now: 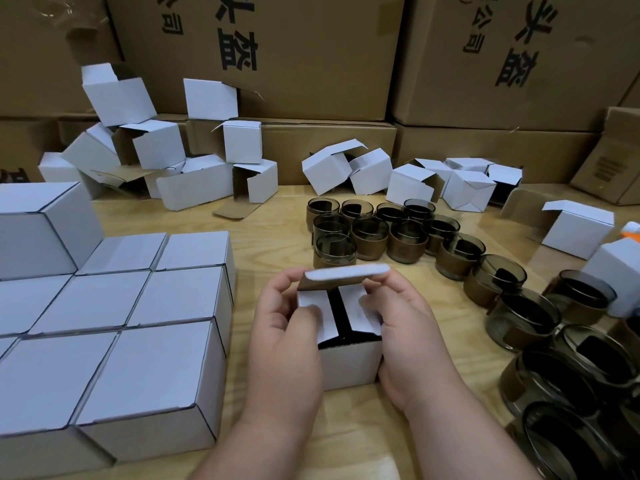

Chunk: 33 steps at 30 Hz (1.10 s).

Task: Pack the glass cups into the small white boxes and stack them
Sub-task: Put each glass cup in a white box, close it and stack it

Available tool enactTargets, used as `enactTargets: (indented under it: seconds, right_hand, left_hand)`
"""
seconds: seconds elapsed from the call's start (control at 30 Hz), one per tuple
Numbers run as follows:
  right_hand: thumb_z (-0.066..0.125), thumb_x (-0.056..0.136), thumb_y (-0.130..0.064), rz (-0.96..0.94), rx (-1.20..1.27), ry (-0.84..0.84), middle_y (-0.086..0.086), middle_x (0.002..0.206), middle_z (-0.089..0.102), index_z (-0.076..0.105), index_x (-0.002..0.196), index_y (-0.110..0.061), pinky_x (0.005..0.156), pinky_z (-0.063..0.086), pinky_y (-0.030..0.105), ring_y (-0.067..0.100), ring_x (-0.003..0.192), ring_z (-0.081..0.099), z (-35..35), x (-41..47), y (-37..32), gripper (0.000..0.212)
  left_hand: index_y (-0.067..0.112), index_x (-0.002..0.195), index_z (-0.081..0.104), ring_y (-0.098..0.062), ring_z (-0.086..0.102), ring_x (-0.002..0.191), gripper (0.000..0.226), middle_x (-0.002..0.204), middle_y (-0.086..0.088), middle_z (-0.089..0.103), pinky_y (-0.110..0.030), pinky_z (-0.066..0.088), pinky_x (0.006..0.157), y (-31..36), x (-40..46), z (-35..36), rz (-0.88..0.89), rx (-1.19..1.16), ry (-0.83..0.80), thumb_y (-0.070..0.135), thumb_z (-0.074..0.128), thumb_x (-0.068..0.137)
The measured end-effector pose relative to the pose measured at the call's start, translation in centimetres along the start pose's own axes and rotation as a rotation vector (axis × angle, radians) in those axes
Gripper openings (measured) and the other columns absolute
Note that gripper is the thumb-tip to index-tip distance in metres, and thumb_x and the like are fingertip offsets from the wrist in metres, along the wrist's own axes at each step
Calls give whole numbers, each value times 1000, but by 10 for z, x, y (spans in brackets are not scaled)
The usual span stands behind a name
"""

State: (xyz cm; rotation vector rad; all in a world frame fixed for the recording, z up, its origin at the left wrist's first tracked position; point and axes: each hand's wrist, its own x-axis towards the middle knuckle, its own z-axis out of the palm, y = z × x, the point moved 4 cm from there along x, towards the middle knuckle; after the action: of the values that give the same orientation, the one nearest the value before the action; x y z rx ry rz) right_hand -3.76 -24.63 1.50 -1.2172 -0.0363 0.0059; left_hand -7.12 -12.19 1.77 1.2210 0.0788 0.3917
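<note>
On the wooden table (277, 223), the left hand (287, 327) and the right hand (398, 327) are gripping one small white box (349, 365), thumbs pressing its side flaps down; closed boxes (138, 341) are lying stacked at left; glass cups (408, 237) are standing behind and right

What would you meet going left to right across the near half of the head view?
Closed boxes → left hand → box being closed → right hand → glass cups.
</note>
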Motion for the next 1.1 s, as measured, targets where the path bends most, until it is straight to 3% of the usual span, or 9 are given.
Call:
enactTargets:
  seconds: [0.07, 0.17, 0.33, 0.47, 0.6, 0.77, 0.93, 1.1]
  right_hand:
    - [58, 75, -14, -11, 6, -15, 15, 100, 77, 75, 87, -20, 72, 55, 43, 31, 86, 73, 0, 0, 0, 22]
    - [59, 72, -15, -40, 16, -40, 6, 96, 79, 72, 73, -25, 64, 59, 35, 24, 82, 77, 1, 0, 1, 16]
    - [48, 84, -10, -40, 53, -63, 11, 91, 79, 72, 78, -17, 57, 56, 28, 23, 78, 76, -2, 1, 7, 25]
    - [50, 80, -30, -52, 2, -45, 15, 101, 77, 72, 96, -13, 70, 57, 38, 32, 93, 73, -3, 0, 10, 32]
    - [59, 85, -54, -40, 28, -17, 24, 119, 70, 71, 115, -10, 102, 46, 59, 46, 117, 63, 0, -1, 11, 55]
    - [64, 69, -86, -72, -17, -16, 15, 117, 74, 73, 116, -15, 101, 51, 54, 33, 112, 70, 5, -5, 5, 85]
    - [66, 69, -87, -111, -27, 2, 15, 117, 74, 73, 114, -16, 105, 48, 61, 34, 113, 69, 9, -9, 2, 84]
    - [64, 64, -91, -139, -41, 39, 29, 116, 67, 67, 106, -7, 101, 43, 72, 51, 112, 62, 11, -11, -1, 94]
  left_hand:
    - [33, 85, 68, -5, 68, 78, 47, 89, 9, 74, -13, 51, 62, 3, -1, 1, 20, 15, -13, -9, 49, 93]
    - [32, 77, 67, -7, 68, 77, 45, 87, 8, 75, -15, 52, 60, 4, -1, 1, 0, -12, -17, -6, 51, 94]
    - [31, 78, 66, -10, 67, 76, 45, 87, 6, 74, -18, 52, 58, 1, -1, 0, -35, -28, -21, -5, 46, 96]
    - [27, 85, 67, -12, 64, 73, 40, 85, 2, 72, -18, 49, 54, 2, -1, -2, -35, -31, 1, -2, 42, 95]
    - [17, 104, 63, 3, 66, 68, 31, 75, 14, 70, -9, 48, 57, 4, -2, 0, -9, -49, 17, -5, 42, 100]
    - [27, 97, 63, -2, 66, 72, 35, 78, 11, 69, -12, 49, 59, 3, -2, 0, 3, -58, 35, -4, 46, 100]
    - [28, 96, 64, -3, 64, 72, 35, 79, 10, 69, -12, 49, 62, 1, 1, -1, 35, -17, 46, -4, 50, 99]
    - [39, 82, 64, -10, 56, 73, 45, 80, 7, 63, -15, 46, 61, -2, 3, -4, 46, -9, 39, -1, 52, 99]
